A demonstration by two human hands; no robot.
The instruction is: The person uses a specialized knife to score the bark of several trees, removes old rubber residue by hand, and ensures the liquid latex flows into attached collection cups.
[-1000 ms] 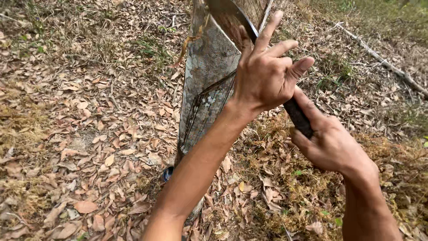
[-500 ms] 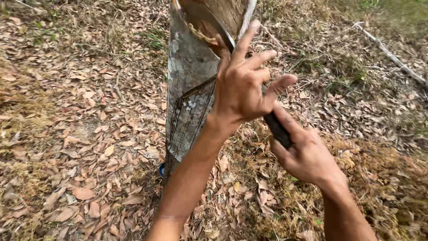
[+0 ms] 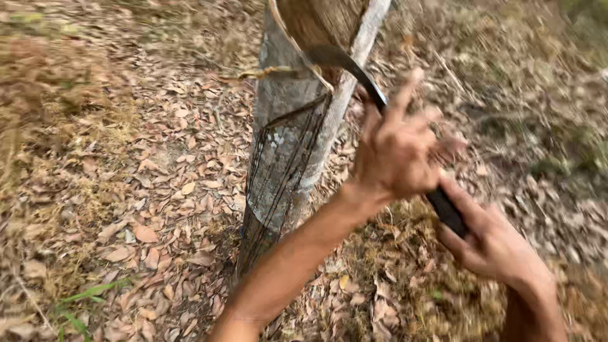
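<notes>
Right hand (image 3: 491,244) clenched on knife handle (image 3: 446,212), left hand (image 3: 392,155) open against blade (image 3: 351,66), tree trunk (image 3: 297,133) edge touching, leaf litter (image 3: 145,190) around

Tree trunk (image 3: 288,145) before you: pale grey bark, mottled with whitish patches, crossed by thin dark slanting lines on its lower part. At its top, a cut panel (image 3: 320,22) shows warm brown, edged by a tan strip. Curved blade (image 3: 348,63): dull dark grey. Handle (image 3: 446,212) in your right hand (image 3: 494,247): black. Ground (image 3: 126,190): a litter of dry leaves in tan, rust and pale brown, with straw-yellow grass tufts. A few green blades (image 3: 82,294) at lower left.
</notes>
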